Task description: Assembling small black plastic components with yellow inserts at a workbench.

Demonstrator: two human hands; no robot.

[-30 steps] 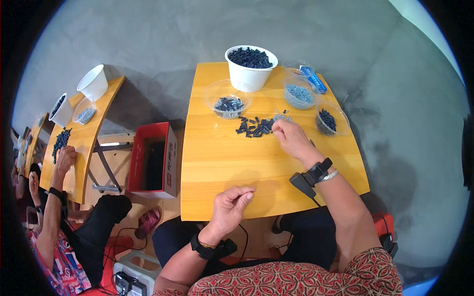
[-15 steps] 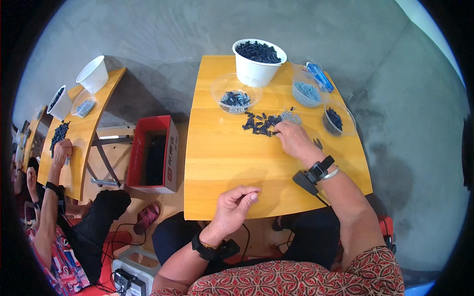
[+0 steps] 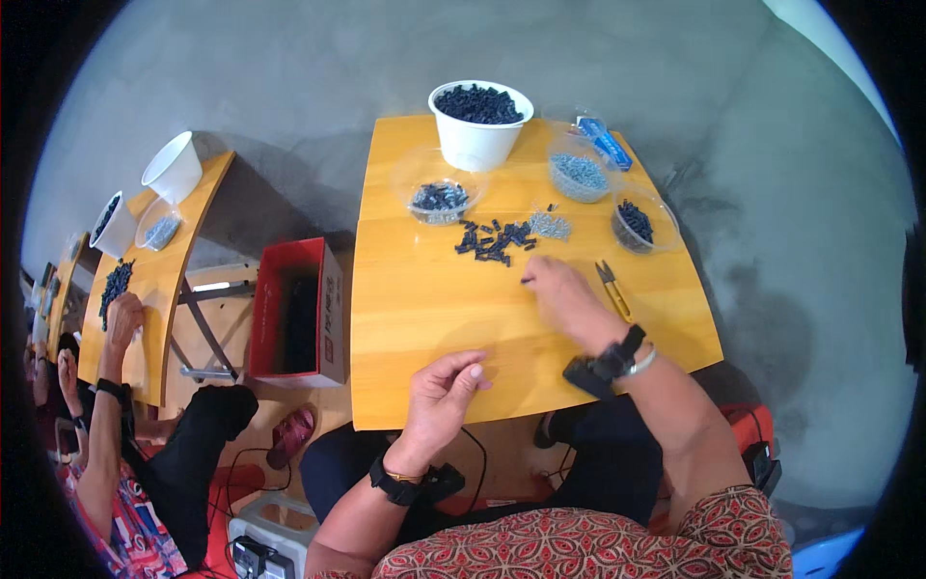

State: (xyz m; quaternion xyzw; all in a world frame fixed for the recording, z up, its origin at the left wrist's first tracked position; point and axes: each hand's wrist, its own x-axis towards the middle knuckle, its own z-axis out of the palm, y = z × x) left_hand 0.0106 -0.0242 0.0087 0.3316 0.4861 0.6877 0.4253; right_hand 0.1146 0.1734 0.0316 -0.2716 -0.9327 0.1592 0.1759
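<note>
My right hand (image 3: 564, 294) hovers over the middle of the yellow wooden table (image 3: 424, 309), fingers pinched on a small dark blue part at its tip. Just beyond it lies a loose pile of dark blue parts (image 3: 494, 240) and a little heap of grey metal bits (image 3: 550, 225). My left hand (image 3: 442, 391) rests at the table's near edge, fingers curled loosely, and I cannot see anything in it. Small yellow-handled snips (image 3: 612, 285) lie right of my right hand.
A white bucket (image 3: 479, 124) of dark parts stands at the far edge, with clear bowls (image 3: 439, 198) (image 3: 579, 175) (image 3: 637, 220) around it. A red box (image 3: 294, 314) sits on the floor to the left. Another person (image 3: 116, 425) works at a neighbouring table (image 3: 145, 280).
My right hand has drawn back from the pile of dark parts toward me, now carrying a small dark part. My left hand has stayed at the near edge.
</note>
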